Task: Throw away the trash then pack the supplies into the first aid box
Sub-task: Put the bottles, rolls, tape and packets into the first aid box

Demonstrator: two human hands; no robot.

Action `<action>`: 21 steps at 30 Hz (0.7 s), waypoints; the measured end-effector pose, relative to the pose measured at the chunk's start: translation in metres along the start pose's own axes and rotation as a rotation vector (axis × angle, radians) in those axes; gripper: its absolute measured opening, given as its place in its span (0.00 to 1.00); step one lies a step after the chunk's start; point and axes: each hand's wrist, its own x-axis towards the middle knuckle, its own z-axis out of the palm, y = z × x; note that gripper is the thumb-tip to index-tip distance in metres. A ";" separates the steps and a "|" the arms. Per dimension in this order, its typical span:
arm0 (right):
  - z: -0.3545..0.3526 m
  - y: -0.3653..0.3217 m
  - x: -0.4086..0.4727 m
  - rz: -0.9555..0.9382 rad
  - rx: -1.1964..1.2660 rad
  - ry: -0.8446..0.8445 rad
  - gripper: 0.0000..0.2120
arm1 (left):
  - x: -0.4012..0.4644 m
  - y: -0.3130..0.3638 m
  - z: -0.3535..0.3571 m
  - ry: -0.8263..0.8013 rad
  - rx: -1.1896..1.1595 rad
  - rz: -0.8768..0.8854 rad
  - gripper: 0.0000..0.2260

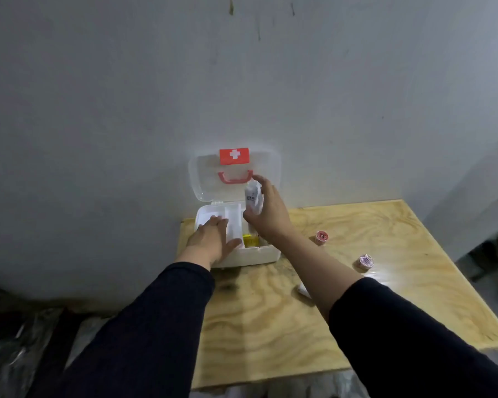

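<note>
The left hand [213, 239] lay flat and open on the first aid box [242, 255] (apparently steadying it) while the right hand [266, 209], its grip closed on a white tube [253, 198], hovered above the box's right compartment.

We see a bare utility or storage room, not a furnished home. An unpainted, stained grey wall [242, 67] fills the upper frame; a raw plywood table [371, 282] occupies the lower right; crumpled plastic sheeting [15, 349] lies lower left.
</note>
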 end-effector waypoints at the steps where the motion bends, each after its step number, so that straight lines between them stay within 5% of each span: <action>1: 0.005 0.004 -0.004 0.002 -0.034 -0.006 0.32 | -0.001 -0.003 0.005 -0.015 -0.004 0.003 0.31; 12: 0.034 0.029 -0.017 0.083 -0.256 -0.158 0.26 | -0.006 -0.010 0.018 0.064 -0.086 0.058 0.23; 21: -0.028 0.053 -0.045 0.070 -0.313 0.123 0.15 | 0.002 -0.011 0.028 0.084 -0.060 0.084 0.27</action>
